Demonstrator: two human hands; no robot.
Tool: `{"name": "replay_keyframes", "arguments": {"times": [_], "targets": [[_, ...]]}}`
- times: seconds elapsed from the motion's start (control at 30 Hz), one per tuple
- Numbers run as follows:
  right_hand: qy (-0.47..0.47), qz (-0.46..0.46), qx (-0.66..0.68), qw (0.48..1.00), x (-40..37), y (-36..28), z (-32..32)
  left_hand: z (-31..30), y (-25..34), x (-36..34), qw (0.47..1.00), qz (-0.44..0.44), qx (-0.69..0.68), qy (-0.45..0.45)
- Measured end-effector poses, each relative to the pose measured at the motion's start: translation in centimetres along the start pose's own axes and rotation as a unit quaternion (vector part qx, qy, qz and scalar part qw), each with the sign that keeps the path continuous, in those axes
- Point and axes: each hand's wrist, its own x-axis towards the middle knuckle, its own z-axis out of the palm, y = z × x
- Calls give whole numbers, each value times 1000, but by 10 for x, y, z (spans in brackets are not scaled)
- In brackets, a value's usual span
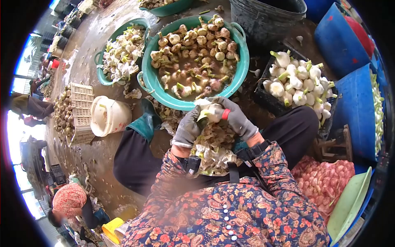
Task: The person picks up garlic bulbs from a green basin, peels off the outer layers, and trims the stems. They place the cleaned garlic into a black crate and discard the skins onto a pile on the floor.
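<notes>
Between my gloved hands is a pale garlic bulb, just over the near rim of a green tub. My left hand is closed on the bulb's left side, near some loose skin. On the other side, my right hand grips the bulb with bent fingers; a red band circles one of its digits. A heap of papery garlic skins lies below, between my legs. Many unpeeled garlic bulbs sit in brownish water in the tub.
At the right a black crate holds white peeled garlic, with blue bins beyond it. A smaller green tub of skins and a white bucket stand left. A red net sack lies by my right side. Other people work far left.
</notes>
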Motion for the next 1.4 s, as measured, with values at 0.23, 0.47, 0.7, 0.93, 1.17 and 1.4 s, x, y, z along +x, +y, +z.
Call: {"name": "replay_keyframes", "arguments": {"times": [0.23,0.47,0.7,0.93,1.17,1.4], "targets": [[149,-211,-440,860,5,38,-3,-5,3,1,999,19,-46,-2],[185,43,279,941,31,74,-51,13,52,-45,959,35,68,-273],[140,188,359,904,9,35,-39,-8,100,-46,865,-108,427,-243],[141,138,354,914,18,39,-25,37,38,15,983,-121,133,-26],[76,36,493,866,25,57,-103,33,38,22,934,-125,234,-240],[-62,-187,488,850,4,-84,-66,-31,21,147,634,-114,765,-17]]}}
